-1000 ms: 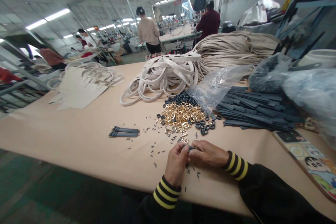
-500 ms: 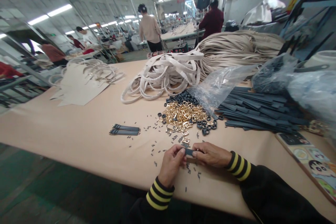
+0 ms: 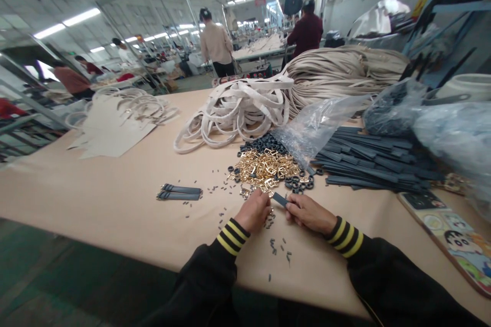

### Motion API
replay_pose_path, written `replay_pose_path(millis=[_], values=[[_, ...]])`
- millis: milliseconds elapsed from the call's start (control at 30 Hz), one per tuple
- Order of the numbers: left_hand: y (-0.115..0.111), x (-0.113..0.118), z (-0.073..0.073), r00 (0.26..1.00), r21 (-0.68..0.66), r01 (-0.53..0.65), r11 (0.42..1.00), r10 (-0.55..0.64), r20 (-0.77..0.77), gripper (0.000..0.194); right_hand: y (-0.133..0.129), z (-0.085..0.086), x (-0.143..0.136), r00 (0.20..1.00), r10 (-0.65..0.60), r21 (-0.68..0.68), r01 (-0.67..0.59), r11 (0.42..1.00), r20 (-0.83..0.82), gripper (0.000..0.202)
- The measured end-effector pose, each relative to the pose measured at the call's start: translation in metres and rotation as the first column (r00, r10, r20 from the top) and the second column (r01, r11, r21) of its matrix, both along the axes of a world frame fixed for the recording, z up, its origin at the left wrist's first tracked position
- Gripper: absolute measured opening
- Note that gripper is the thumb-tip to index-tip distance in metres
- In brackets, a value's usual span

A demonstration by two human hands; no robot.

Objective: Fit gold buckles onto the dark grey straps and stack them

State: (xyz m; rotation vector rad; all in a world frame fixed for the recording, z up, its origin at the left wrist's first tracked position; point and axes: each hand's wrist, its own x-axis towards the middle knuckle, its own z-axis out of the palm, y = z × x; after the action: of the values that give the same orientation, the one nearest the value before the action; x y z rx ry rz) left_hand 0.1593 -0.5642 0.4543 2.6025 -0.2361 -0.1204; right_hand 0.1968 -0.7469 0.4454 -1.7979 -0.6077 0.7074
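Observation:
My right hand (image 3: 307, 213) pinches a short dark blue strap piece (image 3: 280, 199) just above the tan table (image 3: 115, 204). My left hand (image 3: 253, 210) reaches forward with its fingertips at the near edge of a pile of gold buckles (image 3: 266, 167); I cannot see whether it grips one. Dark blue loop rings (image 3: 298, 182) lie beside the buckles. Two finished dark straps (image 3: 177, 192) rest to the left. Small dark punched bits (image 3: 279, 248) are scattered around both hands.
A stack of long dark blue straps (image 3: 376, 161) lies at right, with clear plastic bags (image 3: 318, 122) behind. Cream strap loops (image 3: 238, 110) and a big cream bundle (image 3: 345, 71) fill the back. A phone with a cartoon case (image 3: 448, 230) lies at right. People stand at far tables.
My left hand let go of the strap piece and moved forward to the buckle pile. My right hand moved forward a little, still holding the piece.

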Motion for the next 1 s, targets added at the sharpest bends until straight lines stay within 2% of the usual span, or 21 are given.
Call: replay_pose_path(millis=[233, 333, 400, 467, 533, 667, 733, 767, 867, 1000], values=[[-0.003, -0.005, 0.006, 0.999, 0.027, 0.033, 0.999, -0.034, 0.032, 0.011, 0.001, -0.005, 0.001, 0.999, 0.022, -0.02, -0.021, 1.0, 0.023, 0.019], [-0.003, -0.007, 0.01, 1.0, -0.1, 0.01, 0.995, -0.008, 0.024, 0.013, 0.001, -0.005, 0.002, 0.998, 0.025, -0.042, -0.022, 0.999, 0.06, 0.017], [-0.002, -0.009, 0.011, 0.997, -0.242, -0.072, 0.968, 0.067, -0.031, 0.013, 0.001, -0.004, 0.002, 0.992, 0.02, -0.048, -0.014, 0.999, 0.122, 0.015], [0.0, -0.014, 0.01, 0.98, -0.387, -0.183, 0.904, 0.138, -0.142, 0.014, 0.001, -0.003, 0.001, 0.981, 0.018, -0.047, -0.009, 0.999, 0.193, 0.016], [-0.001, -0.018, 0.008, 0.947, -0.512, -0.295, 0.806, 0.178, -0.266, 0.017, 0.003, -0.002, -0.001, 0.977, 0.03, -0.034, -0.024, 0.999, 0.209, 0.019], [-0.009, -0.025, 0.001, 0.901, -0.744, -0.425, 0.515, 0.166, -0.4, 0.025, 0.007, 0.0, -0.006, 0.989, 0.027, 0.067, -0.038, 0.997, 0.148, 0.017], [-0.016, -0.027, -0.002, 0.897, -0.805, -0.439, 0.398, 0.144, -0.418, 0.027, 0.009, 0.001, -0.008, 0.987, -0.015, 0.096, -0.001, 0.995, 0.161, 0.015], [-0.019, -0.028, -0.003, 0.896, -0.819, -0.442, 0.366, 0.13, -0.425, 0.027, 0.009, 0.001, -0.008, 0.986, -0.023, 0.105, 0.006, 0.994, 0.165, 0.013], [-0.028, -0.029, -0.002, 0.894, -0.838, -0.443, 0.318, 0.092, -0.438, 0.028, 0.009, 0.004, -0.009, 0.989, 0.006, 0.155, -0.029, 0.987, 0.145, 0.013], [-0.031, -0.03, -0.001, 0.899, -0.848, -0.432, 0.307, 0.071, -0.432, 0.027, 0.008, 0.005, -0.009, 0.995, 0.025, 0.245, -0.049, 0.968, 0.1, 0.018]])
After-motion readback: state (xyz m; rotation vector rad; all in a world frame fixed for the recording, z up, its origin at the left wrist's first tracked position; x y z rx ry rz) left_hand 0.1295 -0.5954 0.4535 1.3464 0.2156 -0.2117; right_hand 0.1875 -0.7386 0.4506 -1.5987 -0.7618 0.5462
